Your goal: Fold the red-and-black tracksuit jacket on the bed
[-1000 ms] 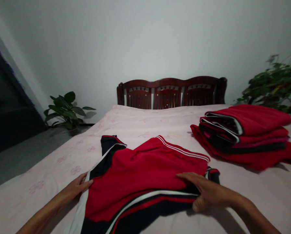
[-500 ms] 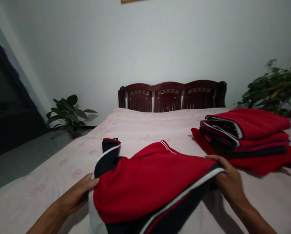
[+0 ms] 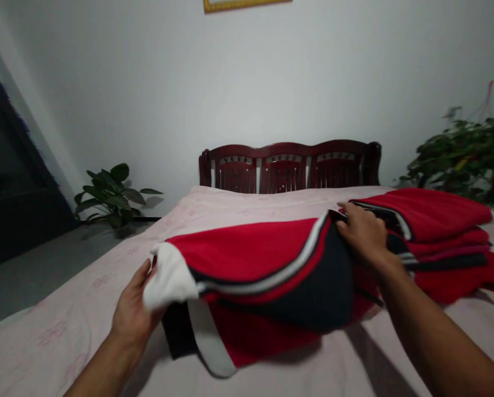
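A folded red garment (image 3: 247, 253) with navy panels and white stripes is lifted off the pink bedsheet (image 3: 65, 314). My left hand (image 3: 133, 311) grips its white-edged left end. My right hand (image 3: 363, 234) grips its right end, up against a stack of folded red clothes (image 3: 441, 231) lying on the right side of the bed. The garment sags between the two hands, its lower folds hanging toward the sheet.
A dark wooden headboard (image 3: 288, 165) stands at the far end of the bed. One potted plant (image 3: 112, 193) sits on the floor at the left, another plant (image 3: 466, 154) at the right. A gold picture frame (image 3: 242, 4) hangs on the wall.
Both hands have lifted the folded garment off the sheet and carried it up and to the right, toward the stack. My right hand went from the bed's middle to the stack's edge.
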The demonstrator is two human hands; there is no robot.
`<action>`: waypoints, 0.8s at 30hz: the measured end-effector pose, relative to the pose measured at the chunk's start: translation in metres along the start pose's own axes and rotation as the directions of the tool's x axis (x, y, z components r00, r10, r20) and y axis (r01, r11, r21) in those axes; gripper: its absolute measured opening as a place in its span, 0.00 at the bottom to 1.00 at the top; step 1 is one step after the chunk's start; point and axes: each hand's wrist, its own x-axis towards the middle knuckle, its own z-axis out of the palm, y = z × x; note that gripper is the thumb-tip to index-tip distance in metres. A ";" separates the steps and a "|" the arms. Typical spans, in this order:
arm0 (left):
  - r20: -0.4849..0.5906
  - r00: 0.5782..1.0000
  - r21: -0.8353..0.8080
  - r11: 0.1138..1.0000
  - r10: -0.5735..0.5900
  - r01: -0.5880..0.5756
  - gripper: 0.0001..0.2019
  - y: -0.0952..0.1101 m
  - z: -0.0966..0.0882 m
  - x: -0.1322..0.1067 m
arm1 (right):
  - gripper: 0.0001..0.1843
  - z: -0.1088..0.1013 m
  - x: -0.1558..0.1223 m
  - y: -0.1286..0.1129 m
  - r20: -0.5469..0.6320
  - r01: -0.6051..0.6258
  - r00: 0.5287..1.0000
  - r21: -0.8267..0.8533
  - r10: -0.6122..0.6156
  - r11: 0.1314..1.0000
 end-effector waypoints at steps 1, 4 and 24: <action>0.051 0.999 -0.057 0.998 -0.007 0.010 0.21 0.003 0.007 0.013 | 0.27 0.008 0.009 -0.015 -0.007 0.006 1.000 -0.040 -0.006 0.999; -0.052 0.998 -0.167 0.986 0.019 -0.027 0.16 -0.005 -0.002 0.047 | 0.26 0.037 -0.002 -0.036 -0.023 0.169 0.985 -0.013 -0.170 0.985; 0.054 0.997 0.621 0.783 -0.058 0.012 0.25 -0.060 -0.020 0.046 | 0.21 0.069 -0.200 -0.052 0.245 0.186 0.823 0.736 -0.512 0.651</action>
